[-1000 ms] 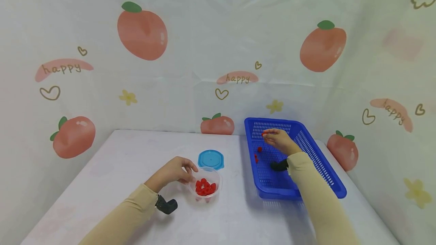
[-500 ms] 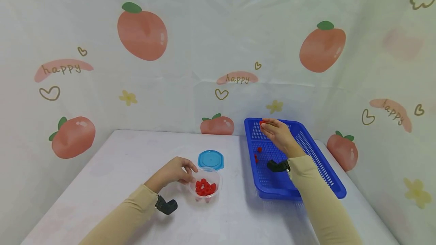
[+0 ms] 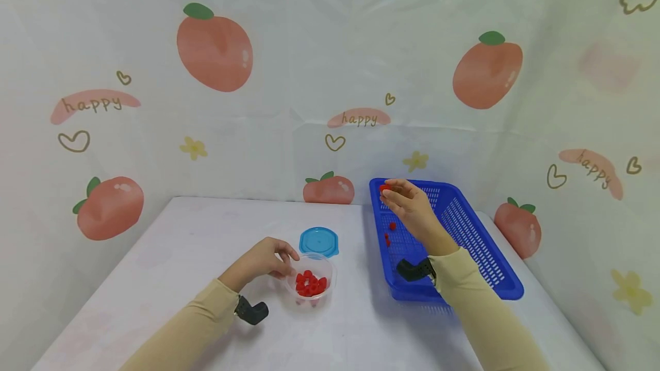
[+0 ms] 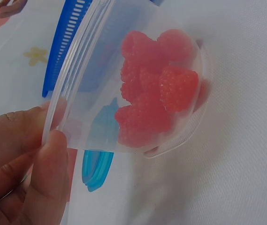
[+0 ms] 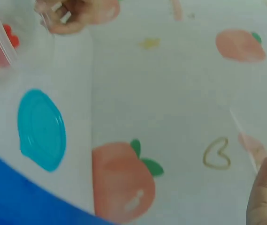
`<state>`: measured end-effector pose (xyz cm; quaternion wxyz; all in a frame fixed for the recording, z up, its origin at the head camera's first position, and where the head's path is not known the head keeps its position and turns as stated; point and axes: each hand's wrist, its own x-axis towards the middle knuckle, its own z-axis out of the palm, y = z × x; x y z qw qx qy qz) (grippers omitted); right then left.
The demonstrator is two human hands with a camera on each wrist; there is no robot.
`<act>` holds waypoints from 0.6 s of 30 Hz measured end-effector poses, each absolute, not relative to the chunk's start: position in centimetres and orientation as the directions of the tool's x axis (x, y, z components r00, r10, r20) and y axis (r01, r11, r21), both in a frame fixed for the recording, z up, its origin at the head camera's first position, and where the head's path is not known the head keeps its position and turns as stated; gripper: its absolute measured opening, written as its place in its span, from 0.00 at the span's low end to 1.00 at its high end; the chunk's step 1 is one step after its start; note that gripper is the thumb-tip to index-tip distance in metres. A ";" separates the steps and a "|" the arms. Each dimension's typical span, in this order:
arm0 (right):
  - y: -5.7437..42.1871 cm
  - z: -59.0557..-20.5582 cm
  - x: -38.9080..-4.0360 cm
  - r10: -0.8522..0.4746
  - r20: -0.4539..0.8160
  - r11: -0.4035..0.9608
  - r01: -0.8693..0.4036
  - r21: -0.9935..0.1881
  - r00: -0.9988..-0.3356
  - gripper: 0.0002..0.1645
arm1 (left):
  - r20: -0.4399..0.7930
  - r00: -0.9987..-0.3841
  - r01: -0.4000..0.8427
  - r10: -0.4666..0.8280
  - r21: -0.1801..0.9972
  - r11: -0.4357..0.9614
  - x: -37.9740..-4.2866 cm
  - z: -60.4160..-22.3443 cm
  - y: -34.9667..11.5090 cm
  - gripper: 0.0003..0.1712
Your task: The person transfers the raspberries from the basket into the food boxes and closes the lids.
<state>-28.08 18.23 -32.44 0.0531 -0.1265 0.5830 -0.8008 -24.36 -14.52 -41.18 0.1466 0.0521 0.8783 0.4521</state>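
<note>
My left hand [image 3: 264, 257] pinches the rim of a clear plastic tub [image 3: 326, 268], which holds several red raspberries [image 3: 311, 287]. In the left wrist view, thumb and fingers grip the tub's edge, with the raspberries [image 4: 178, 89] showing through its wall. Above the far left part of a blue plastic basket [image 3: 476, 245], my right hand [image 3: 415, 210] holds a raspberry [image 3: 384, 188] between its fingertips. Only part of that hand [image 5: 263, 197] shows at the right wrist view's edge, where the berry is mostly cut off. Several raspberries [image 3: 392, 226] lie along the basket's left side.
A blue lid [image 3: 319, 241] lies flat on the white table [image 3: 222, 219] just behind the tub. The basket stands at the right of the table. A printed cloth wall [image 3: 278, 62] rises behind the table and at both sides.
My right hand has lifted the raspberry up from the basket's back part and moved left with it. The left hand and the tub stay where they were.
</note>
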 end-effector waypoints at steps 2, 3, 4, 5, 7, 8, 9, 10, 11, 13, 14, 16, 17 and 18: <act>17.6 -32.5 -27.6 -0.234 0.149 -0.308 -0.072 -0.949 -0.961 0.10 | -0.210 -0.952 -0.040 0.224 0.809 0.586 -24.3 -41.2 -14.5 0.12; 17.3 -32.6 -27.3 -0.232 0.147 -0.307 -0.071 -0.949 -0.962 0.10 | -0.210 -0.952 -0.041 0.225 0.811 0.584 -24.3 -41.2 -14.5 0.12; 17.0 -32.6 -27.0 -0.234 0.146 -0.302 -0.071 -0.951 -0.961 0.10 | -0.210 -0.952 -0.042 0.224 0.811 0.583 -24.4 -41.2 -14.5 0.12; 16.7 -32.7 -26.8 -0.235 0.143 -0.297 -0.069 -0.952 -0.961 0.10 | -0.210 -0.951 -0.042 0.225 0.812 0.583 -24.4 -41.2 -14.5 0.12; 16.1 -32.9 -26.3 -0.235 0.131 -0.276 -0.063 -0.959 -0.963 0.10 | -0.210 -0.951 -0.042 0.225 0.813 0.581 -24.4 -41.2 -14.6 0.12; 15.8 -33.0 -26.0 -0.237 0.123 -0.261 -0.059 -0.963 -0.964 0.10 | -0.210 -0.951 -0.042 0.226 0.813 0.580 -24.4 -41.2 -14.6 0.12; 15.5 -33.1 -25.8 -0.241 0.117 -0.248 -0.055 -0.967 -0.964 0.09 | -0.210 -0.951 -0.041 0.227 0.814 0.580 -24.4 -41.2 -14.6 0.12; 15.2 -33.3 -25.6 -0.247 0.112 -0.228 -0.054 -0.972 -0.962 0.09 | -0.209 -0.951 -0.040 0.228 0.814 0.580 -24.4 -41.2 -14.6 0.12; 14.8 -33.5 -25.4 -0.254 0.108 -0.210 -0.054 -0.976 -0.961 0.09 | -0.208 -0.951 -0.039 0.229 0.814 0.579 -24.4 -41.3 -14.6 0.12; 14.2 -34.0 -25.0 -0.272 0.097 -0.166 -0.053 -0.985 -0.957 0.10 | -0.206 -0.951 -0.037 0.230 0.814 0.579 -24.4 -41.3 -14.7 0.12; 14.0 -34.3 -24.8 -0.288 0.095 -0.144 -0.055 -0.988 -0.953 0.11 | -0.206 -0.951 -0.037 0.231 0.816 0.577 -24.4 -41.3 -14.7 0.12; 13.5 -34.9 -24.5 -0.313 0.087 -0.090 -0.062 -0.994 -0.946 0.13 | -0.206 -0.951 -0.036 0.232 0.816 0.577 -24.5 -41.3 -14.7 0.12; 13.2 -35.3 -24.3 -0.324 0.079 -0.062 -0.062 -0.996 -0.943 0.15 | -0.207 -0.951 -0.037 0.232 0.816 0.577 -24.5 -41.4 -14.7 0.12; 13.0 -35.6 -24.2 -0.335 0.070 -0.036 -0.062 -0.997 -0.940 0.16 | -0.207 -0.950 -0.037 0.232 0.816 0.577 -24.5 -41.4 -14.7 0.12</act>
